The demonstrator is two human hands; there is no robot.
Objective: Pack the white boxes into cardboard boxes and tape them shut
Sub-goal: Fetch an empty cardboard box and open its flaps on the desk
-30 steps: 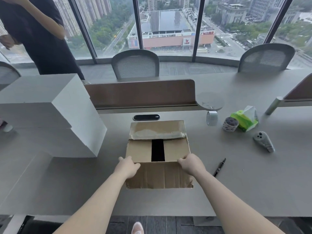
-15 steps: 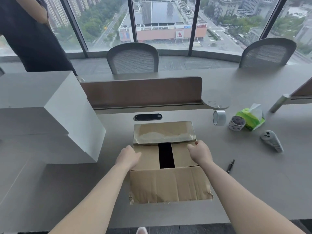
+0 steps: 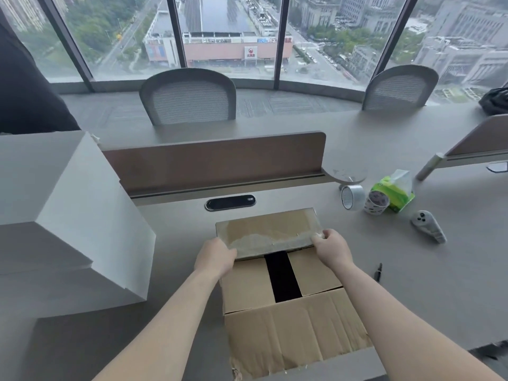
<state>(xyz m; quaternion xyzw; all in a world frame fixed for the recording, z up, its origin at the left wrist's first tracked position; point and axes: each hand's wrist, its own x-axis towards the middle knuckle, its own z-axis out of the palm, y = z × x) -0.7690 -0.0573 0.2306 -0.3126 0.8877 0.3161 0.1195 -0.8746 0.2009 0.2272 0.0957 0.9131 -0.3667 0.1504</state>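
The left hand (image 3: 215,258) and right hand (image 3: 333,248) each grip an end of the far flap (image 3: 268,232), perhaps tape-glossed, of the creased cardboard box (image 3: 291,334).

A white panel (image 3: 250,52) on the low building (image 3: 220,52) beyond the windows carries a red round emblem; its red characters, like the tissue pack's (image 3: 391,194) print, are too small to read.

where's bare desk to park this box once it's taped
Widest bare desk lies right of the pen, nearer than the remote. More lies in front of the white boxes, left of the cardboard box. Crowded around the tape roll and tissue pack.
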